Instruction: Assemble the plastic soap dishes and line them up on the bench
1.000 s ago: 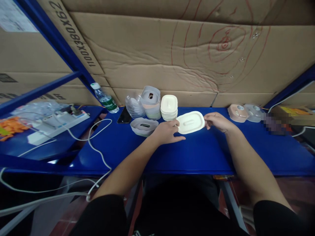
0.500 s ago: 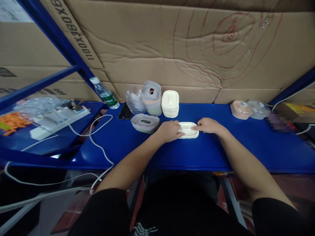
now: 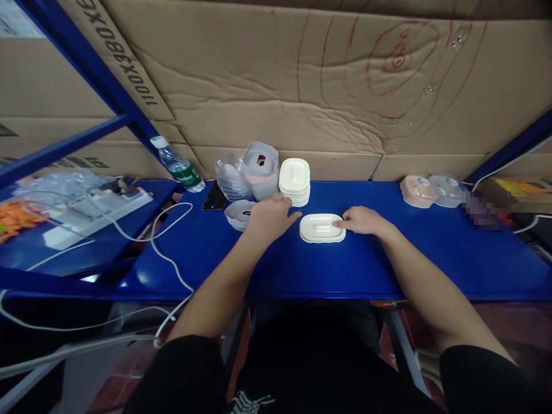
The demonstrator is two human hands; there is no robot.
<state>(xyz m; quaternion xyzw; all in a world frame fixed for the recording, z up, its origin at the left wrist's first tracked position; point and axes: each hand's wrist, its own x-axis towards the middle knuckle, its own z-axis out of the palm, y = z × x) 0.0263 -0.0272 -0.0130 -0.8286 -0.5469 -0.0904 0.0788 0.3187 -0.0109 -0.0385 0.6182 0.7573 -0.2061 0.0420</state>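
Observation:
A cream oval plastic lid [image 3: 321,233] with a recessed middle lies flat on the blue table in front of me. My right hand [image 3: 361,221] grips its right end, the thumb over the rim. Off to the left, my left hand [image 3: 268,221] holds nothing, its thumb apart from the fingers. It is over the right part of a lavender oval plastic shell [image 3: 234,215], hiding much of it; contact cannot be made out. Just beyond that hand stands a stack of cream lids [image 3: 295,175]. Beside it are stacked lavender and pink shells [image 3: 260,164].
Nested clear plastic pieces [image 3: 232,178], a dark phone [image 3: 214,196] and a water bottle [image 3: 183,171] are at back left. White cables [image 3: 166,247] trail from a power strip [image 3: 99,215]. Pink [image 3: 417,192] and clear-grey boxes [image 3: 447,191] sit at back right. Cardboard [image 3: 241,69] walls the back.
My left hand has let go of the cream lid's left end and moved left over the lavender shell. My right hand stays on the lid. The view has shifted slightly.

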